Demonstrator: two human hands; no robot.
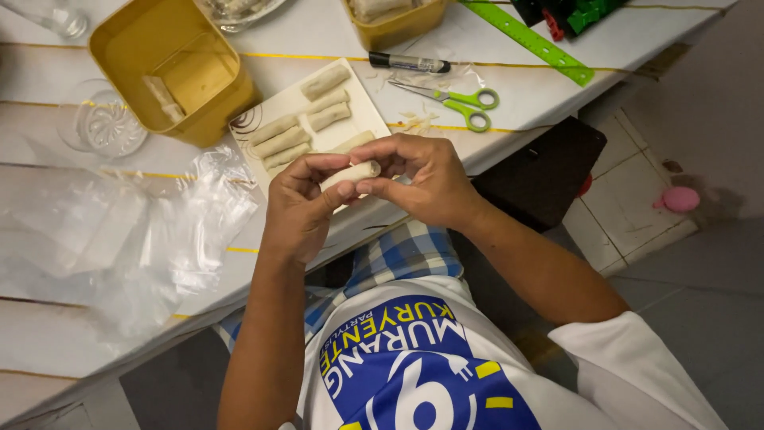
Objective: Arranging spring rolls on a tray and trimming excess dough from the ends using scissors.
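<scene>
Your left hand (298, 209) and right hand (422, 179) meet just above the near edge of the white table (557, 68), and between them you hold a pale rolled wrapper (350, 173), lying roughly level. Your left thumb and forefinger pinch its left end, and the fingers of your right hand curl over the other end and press on it from above and below; neither hand is spread. To roll it well, I'd judge you want even pressure along the whole length, so that the roll stays the same thickness as its fellows and its ends close without tearing. Just behind your hands sits the white square plate (362, 99), with finished rolls (306, 119) laid side by side in two loose rows, near one another. To your left, crumpled clear plastic bags (171, 215) lie spread across the table. Farther back stands a yellow tub (167, 68), tilted, a strip of wrapper inside it, and beside it a clear glass dish (103, 123). To the right lie a black marker (408, 62), green-handled scissors (461, 99) and a green ruler (529, 40). A second yellow container (394, 24) stands at the far edge.
</scene>
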